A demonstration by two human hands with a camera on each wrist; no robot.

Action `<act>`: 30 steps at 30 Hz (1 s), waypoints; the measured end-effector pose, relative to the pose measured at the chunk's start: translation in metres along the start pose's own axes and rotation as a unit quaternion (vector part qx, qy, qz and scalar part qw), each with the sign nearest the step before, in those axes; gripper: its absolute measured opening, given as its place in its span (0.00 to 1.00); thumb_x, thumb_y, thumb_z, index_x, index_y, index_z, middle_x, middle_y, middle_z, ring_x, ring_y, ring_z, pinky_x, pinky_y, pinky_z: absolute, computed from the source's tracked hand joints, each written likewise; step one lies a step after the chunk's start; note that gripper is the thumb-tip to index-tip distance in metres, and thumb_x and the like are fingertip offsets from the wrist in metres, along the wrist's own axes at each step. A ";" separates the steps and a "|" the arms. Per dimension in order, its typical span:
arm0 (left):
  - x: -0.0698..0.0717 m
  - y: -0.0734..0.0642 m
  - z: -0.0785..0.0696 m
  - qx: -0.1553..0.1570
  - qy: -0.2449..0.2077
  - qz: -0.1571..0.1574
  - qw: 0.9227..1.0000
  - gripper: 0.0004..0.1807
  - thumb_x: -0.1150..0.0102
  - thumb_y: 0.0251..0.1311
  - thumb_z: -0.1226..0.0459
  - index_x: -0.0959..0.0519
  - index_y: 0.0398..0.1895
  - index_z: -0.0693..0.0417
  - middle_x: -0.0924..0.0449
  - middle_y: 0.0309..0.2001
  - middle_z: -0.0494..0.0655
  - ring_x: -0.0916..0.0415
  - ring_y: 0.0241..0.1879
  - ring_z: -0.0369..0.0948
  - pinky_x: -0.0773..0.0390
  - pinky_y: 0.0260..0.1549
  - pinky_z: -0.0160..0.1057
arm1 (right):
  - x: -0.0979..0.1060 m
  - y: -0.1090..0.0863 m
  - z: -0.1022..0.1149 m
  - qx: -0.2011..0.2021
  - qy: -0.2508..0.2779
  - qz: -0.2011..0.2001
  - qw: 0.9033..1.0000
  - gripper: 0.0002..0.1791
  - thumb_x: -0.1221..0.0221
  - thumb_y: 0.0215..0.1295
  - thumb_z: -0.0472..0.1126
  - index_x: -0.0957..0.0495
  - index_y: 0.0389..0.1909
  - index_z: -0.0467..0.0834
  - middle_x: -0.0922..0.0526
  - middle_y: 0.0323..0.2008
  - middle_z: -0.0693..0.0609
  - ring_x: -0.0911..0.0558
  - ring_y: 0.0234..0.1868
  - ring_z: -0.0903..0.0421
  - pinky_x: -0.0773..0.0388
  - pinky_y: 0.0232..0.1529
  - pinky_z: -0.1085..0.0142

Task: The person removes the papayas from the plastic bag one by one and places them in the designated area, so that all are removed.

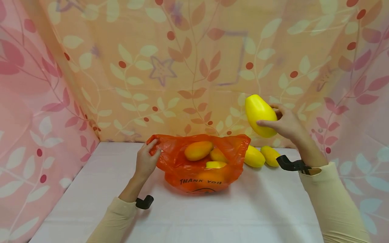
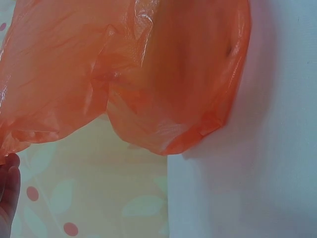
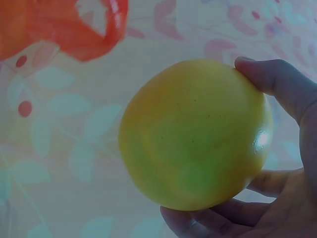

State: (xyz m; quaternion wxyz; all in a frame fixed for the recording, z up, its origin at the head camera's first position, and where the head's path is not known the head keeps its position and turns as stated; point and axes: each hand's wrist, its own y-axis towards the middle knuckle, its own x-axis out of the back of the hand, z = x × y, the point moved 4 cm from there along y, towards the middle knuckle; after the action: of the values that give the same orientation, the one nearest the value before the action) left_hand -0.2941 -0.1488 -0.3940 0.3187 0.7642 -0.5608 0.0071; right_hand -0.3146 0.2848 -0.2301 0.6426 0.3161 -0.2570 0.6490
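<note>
My left hand [image 1: 146,162] pinches the left rim of an orange plastic bag [image 1: 174,179] printed "THANK YOU". The bag sits on the table with its mouth spread, and several yellow and orange fruits [image 1: 199,151] lie inside. In the left wrist view only fingers [image 2: 11,186] show at the edge of the bag [image 2: 173,74]. Up in the air, right of the bag and higher than its rim, my right hand [image 1: 288,123] grips a large yellow papaya [image 1: 259,113]. The right wrist view shows thumb and fingers around the papaya's rounded end [image 3: 198,134].
Two more yellow fruits, one larger [image 1: 254,157] and one smaller [image 1: 269,156], rest on the table just right of the bag. A white cloth covers the table [image 1: 91,202]. Leaf-patterned curtains [image 1: 136,84] hang behind it and on both sides.
</note>
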 end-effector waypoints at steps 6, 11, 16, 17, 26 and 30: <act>0.001 0.001 -0.002 -0.001 0.002 0.002 1.000 0.22 0.40 0.61 0.71 0.24 0.59 0.67 0.24 0.58 0.65 0.23 0.55 0.60 0.20 0.50 0.54 | 0.006 0.005 -0.022 -0.020 0.007 -0.002 1.000 0.58 0.38 0.54 0.68 0.53 0.76 0.44 0.35 0.65 0.33 0.30 0.58 0.37 0.27 0.58 0.45; 0.000 0.000 -0.001 -0.004 0.005 0.002 1.000 0.22 0.40 0.60 0.71 0.24 0.58 0.68 0.24 0.57 0.66 0.22 0.54 0.60 0.20 0.50 0.54 | 0.012 0.009 -0.039 -0.020 -0.017 -0.008 1.000 0.58 0.39 0.56 0.68 0.54 0.76 0.41 0.37 0.65 0.29 0.31 0.57 0.34 0.27 0.59 0.41; 0.000 0.000 -0.001 -0.014 0.003 -0.002 1.000 0.21 0.40 0.60 0.71 0.23 0.57 0.68 0.23 0.56 0.65 0.21 0.53 0.59 0.19 0.49 0.53 | 0.016 0.011 -0.056 -0.024 -0.024 -0.013 0.999 0.56 0.39 0.57 0.66 0.53 0.76 0.40 0.37 0.64 0.28 0.31 0.57 0.33 0.25 0.57 0.42; 0.000 0.000 -0.001 -0.016 0.003 -0.003 1.000 0.21 0.40 0.60 0.71 0.23 0.57 0.68 0.23 0.56 0.65 0.21 0.53 0.59 0.19 0.49 0.53 | 0.017 0.012 -0.059 -0.025 -0.025 -0.013 0.999 0.56 0.39 0.57 0.66 0.53 0.76 0.40 0.37 0.64 0.28 0.31 0.57 0.33 0.25 0.56 0.43; 0.000 0.002 -0.003 -0.026 0.009 -0.002 1.000 0.22 0.39 0.59 0.71 0.23 0.57 0.69 0.23 0.56 0.67 0.23 0.53 0.60 0.20 0.50 0.54 | 0.021 0.020 -0.094 -0.037 -0.027 -0.009 0.999 0.54 0.42 0.61 0.64 0.52 0.74 0.33 0.37 0.62 0.25 0.30 0.55 0.32 0.21 0.47 0.55; 0.000 0.002 -0.002 -0.020 0.005 0.003 1.000 0.22 0.39 0.59 0.70 0.23 0.57 0.68 0.23 0.57 0.66 0.23 0.54 0.59 0.20 0.50 0.54 | 0.021 0.023 -0.111 -0.042 -0.032 -0.007 0.999 0.52 0.42 0.61 0.65 0.49 0.73 0.34 0.35 0.61 0.26 0.28 0.52 0.35 0.23 0.38 0.68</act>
State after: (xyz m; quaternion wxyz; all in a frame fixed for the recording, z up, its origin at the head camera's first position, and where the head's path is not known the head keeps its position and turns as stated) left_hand -0.2954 -0.1482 -0.3912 0.3365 0.7561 -0.5614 0.0010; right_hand -0.3463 0.3797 -0.2871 0.6509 0.3115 -0.3024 0.6228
